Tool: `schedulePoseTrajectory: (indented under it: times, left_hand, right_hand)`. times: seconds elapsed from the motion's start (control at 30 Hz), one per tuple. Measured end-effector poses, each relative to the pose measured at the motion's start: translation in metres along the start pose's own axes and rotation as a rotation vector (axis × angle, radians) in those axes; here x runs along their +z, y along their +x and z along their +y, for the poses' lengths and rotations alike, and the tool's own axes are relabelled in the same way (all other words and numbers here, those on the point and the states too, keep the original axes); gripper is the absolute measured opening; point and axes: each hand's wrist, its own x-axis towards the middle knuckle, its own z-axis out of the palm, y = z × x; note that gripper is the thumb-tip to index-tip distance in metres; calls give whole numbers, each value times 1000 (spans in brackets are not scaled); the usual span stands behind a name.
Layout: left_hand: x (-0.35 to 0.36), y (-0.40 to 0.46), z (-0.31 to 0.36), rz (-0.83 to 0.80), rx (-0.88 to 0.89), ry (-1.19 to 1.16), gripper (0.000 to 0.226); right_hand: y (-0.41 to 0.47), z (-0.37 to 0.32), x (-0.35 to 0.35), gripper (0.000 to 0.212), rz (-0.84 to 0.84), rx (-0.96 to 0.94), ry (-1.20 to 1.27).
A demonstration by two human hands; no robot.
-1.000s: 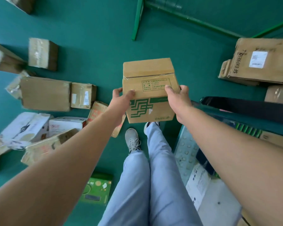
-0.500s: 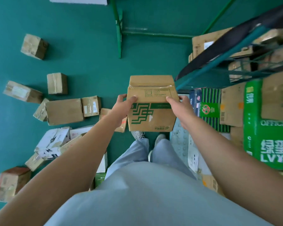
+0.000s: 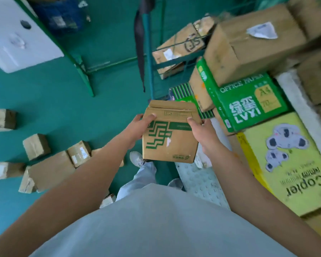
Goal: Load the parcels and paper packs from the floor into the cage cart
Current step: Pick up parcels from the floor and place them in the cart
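Squarely between both grips: parcel (image 3: 170, 134)

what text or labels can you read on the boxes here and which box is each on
"OFFICE PAPER", "A4", "70", "LVXI" plus two Chinese characters: green paper box in the cage cart.
"Copier": yellow box; the smaller print beside it is too blurred.
"JS" in a hand-drawn circle: taped carton.
Printed panel and green stripe text: held parcel, gripped by left hand and right hand; too small to read.
Floor parcel labels: blurred.
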Motion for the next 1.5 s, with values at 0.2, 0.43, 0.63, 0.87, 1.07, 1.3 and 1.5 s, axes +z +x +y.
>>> schedulePoseTrajectory:
  times: [0.2,0.43,0.63,0.87,1.07,1.3,1.5]
  left_hand:
    - [90,-25,15,-118,83,143,66]
    - [170,-54,30,-260,132,324,58]
    - [219,-64,43,-416,165,502,81]
    - [263,-56,68,-583,163,678,123]
    - [293,-66,84,-765,144,736,99]
    - [335,-84,76,-911,157,849,82]
    - [393,-91,59,-903,211,934,121]
  right_hand:
    - [-28,54,-84,73,134,31,93]
    - [-65,104,-144,105,220,138,140]
    - [-86,137,-178,98,329,229,178]
    - [-114,147,-205,86,461,298,135]
    - [-135,143,-214,87,572,424,120]
    - [-171,163,-223,84,649,525,232]
    - [-195,198,-246,80,798,527,355]
